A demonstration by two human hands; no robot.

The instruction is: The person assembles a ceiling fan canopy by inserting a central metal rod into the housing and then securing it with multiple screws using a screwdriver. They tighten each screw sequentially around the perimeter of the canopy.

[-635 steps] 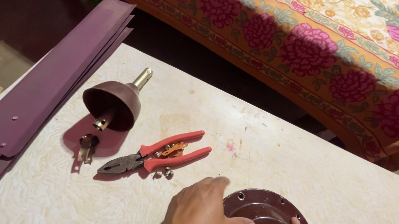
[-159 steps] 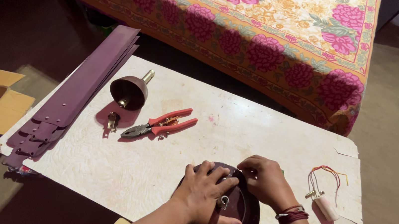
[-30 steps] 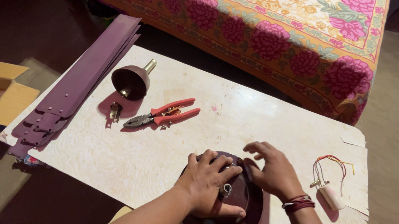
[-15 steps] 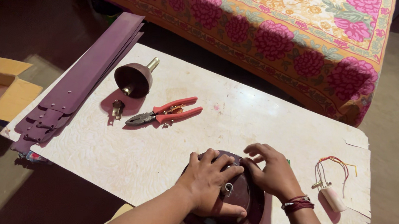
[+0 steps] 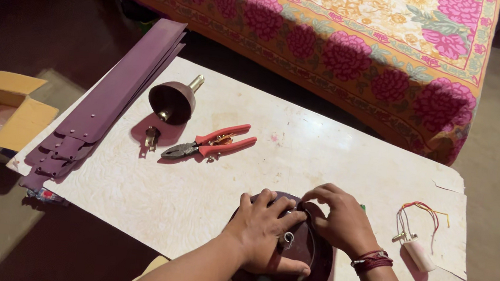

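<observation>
The round maroon ceiling fan motor (image 5: pixel 285 270) lies flat at the near edge of the white table (image 5: pixel 206 198), its glossy casing showing a short shaft stub in the middle. The left hand (image 5: pixel 264 233) lies spread over its top, fingers splayed, pressing rather than gripping. The right hand (image 5: pixel 341 220) curls over the far rim, fingertips pinching at the edge.
</observation>
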